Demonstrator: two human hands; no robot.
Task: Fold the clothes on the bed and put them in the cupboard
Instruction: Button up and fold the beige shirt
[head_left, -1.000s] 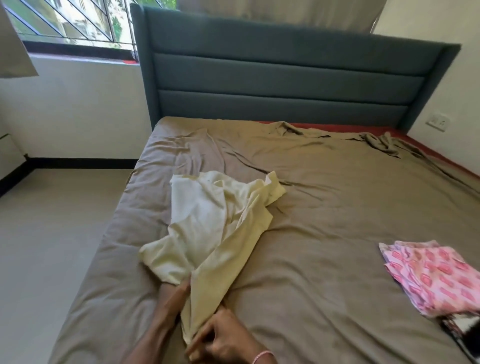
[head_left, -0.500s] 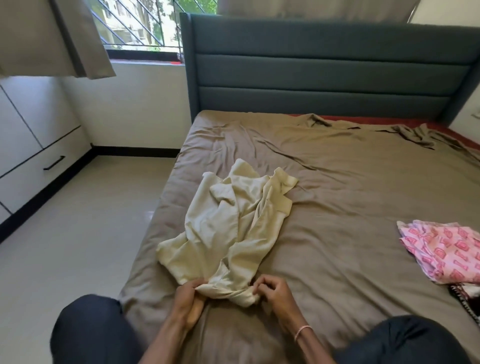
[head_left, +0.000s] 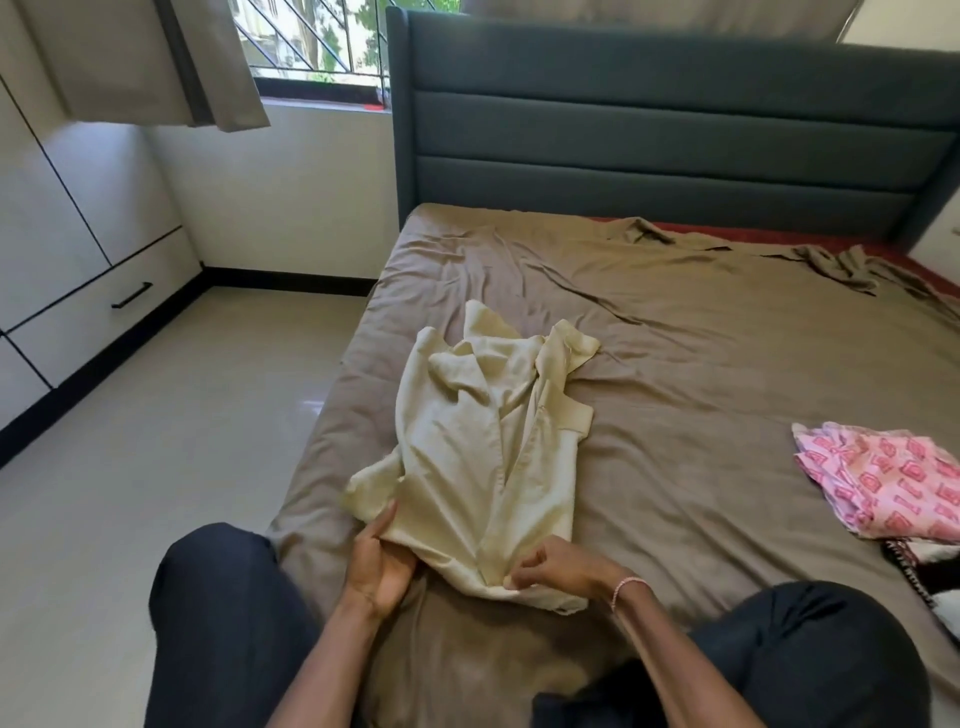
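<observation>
Cream shirt (head_left: 483, 457): laid crumpled on the sheet near the bed's left edge, collar end toward the headboard, hem end nearest the person; not yet folded.
Left hand (head_left: 382, 564): the hem's left corner is gripped between thumb and fingers.
Right hand (head_left: 558, 571): fingers are curled and the hem is pinched beside the front placket.
Bracelet (head_left: 628, 587): pink, worn at the right wrist.
Bed (head_left: 701, 364): covered by a wrinkled brown sheet; three pieces of cloth are held on it, namely the shirt, a pink garment and a black-and-white cloth.
Red strip (head_left: 727, 228): mattress is exposed along the headboard where the sheet is rucked back.
Pink garment (head_left: 893, 483): printed, bunched at the bed's right side, well apart from the shirt.
Black-and-white cloth (head_left: 930, 577): set just beside the pink garment on its near side, cut off by the frame edge.
Cupboard (head_left: 78, 208): seen at left across the floor, pale doors closed; contents cannot be told.
Drawer (head_left: 104, 306): closed, fitted with a black bar handle (head_left: 131, 295); contents hidden.
Knees: dark trousers, left knee (head_left: 223, 597) and right knee (head_left: 810, 649) are seen on either side of the arms.
Headboard (head_left: 649, 130): grey-blue, padded in horizontal bands.
Window (head_left: 317, 47): barred, partly covered by a beige curtain (head_left: 156, 62).
</observation>
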